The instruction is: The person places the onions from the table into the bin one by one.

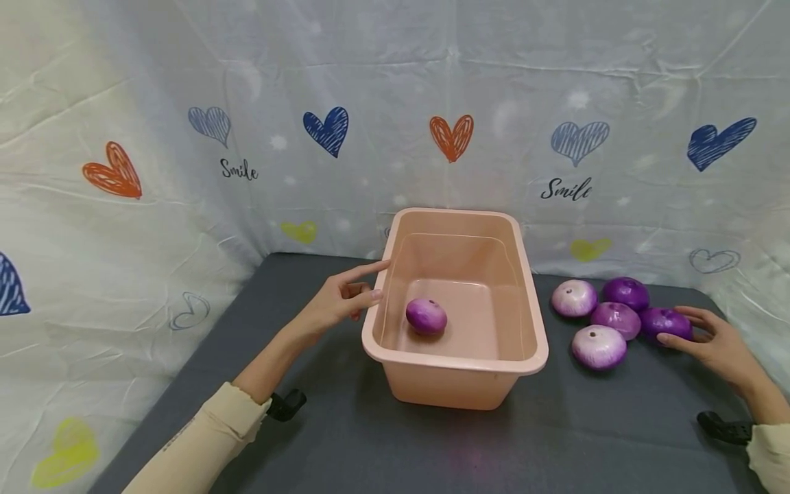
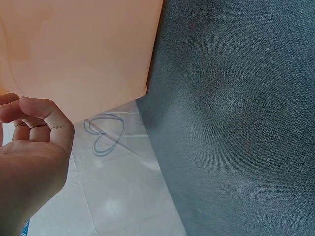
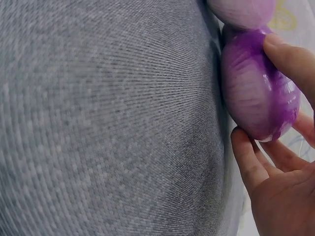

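My right hand (image 1: 719,343) holds a dark purple onion (image 1: 665,322) at the right end of a cluster on the table. The right wrist view shows the thumb on one side of this onion (image 3: 256,83) and fingertips at its lower end. My left hand (image 1: 336,302) is at the left rim of a peach plastic basin (image 1: 457,381); its index finger is stretched out to touch the rim, and the other fingers are bent. One purple onion (image 1: 426,316) lies inside the basin.
Beside the held onion sit a pale onion (image 1: 574,298), a dark purple onion (image 1: 626,293), a purple onion (image 1: 616,320) and a whitish-purple onion (image 1: 599,347). A dark grey cloth (image 1: 321,439) covers the table. A white curtain (image 1: 382,68) with printed hearts hangs behind.
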{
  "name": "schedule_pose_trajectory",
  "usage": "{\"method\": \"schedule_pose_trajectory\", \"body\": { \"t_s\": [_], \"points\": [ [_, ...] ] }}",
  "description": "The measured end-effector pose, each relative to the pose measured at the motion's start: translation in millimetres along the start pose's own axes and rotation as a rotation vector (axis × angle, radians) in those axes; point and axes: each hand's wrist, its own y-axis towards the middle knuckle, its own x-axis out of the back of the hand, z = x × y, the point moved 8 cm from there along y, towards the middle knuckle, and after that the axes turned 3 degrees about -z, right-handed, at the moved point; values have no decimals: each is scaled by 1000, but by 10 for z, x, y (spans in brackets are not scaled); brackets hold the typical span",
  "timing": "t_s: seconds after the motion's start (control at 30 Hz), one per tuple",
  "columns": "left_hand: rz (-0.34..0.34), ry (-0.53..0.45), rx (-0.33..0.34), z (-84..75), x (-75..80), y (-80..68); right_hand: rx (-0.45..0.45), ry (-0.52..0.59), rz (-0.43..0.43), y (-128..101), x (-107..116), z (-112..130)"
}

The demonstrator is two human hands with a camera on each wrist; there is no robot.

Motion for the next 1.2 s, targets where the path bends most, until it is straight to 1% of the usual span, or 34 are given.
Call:
{"method": "schedule_pose_trajectory", "body": {
  "t_s": [0.17, 0.23, 0.4, 0.6, 0.73, 0.83, 1.0, 1.13, 1.2],
  "points": [
    [-3, -8, 6, 2, -11, -2, 14, -6, -19, -2, 19, -2],
    [-2, -14, 9, 7, -17, -2, 23, -10, -41, -4, 46, -2],
    [5, -16, 7, 9, -26, 4, 40, 18, -116, -3, 175, 12],
    [2, -13, 14, 8, -25, -4, 30, 51, -162, -6, 300, 56],
    [-4, -8, 12, 1, -19, -2, 58, 89, -198, -21, 348, 143],
    [-10, -7, 13, 1, -12, -3, 52, 94, -198, -15, 346, 208],
    [-12, -21, 15, 14, -6, -6, 5, 91, -180, 19, 319, 321],
    [-10, -22, 15, 20, -9, -5, 12, 89, -170, 32, 318, 455],
    [-9, -20, 15, 22, -9, -3, 26, 105, -161, 38, 313, 533]
  ]
}}
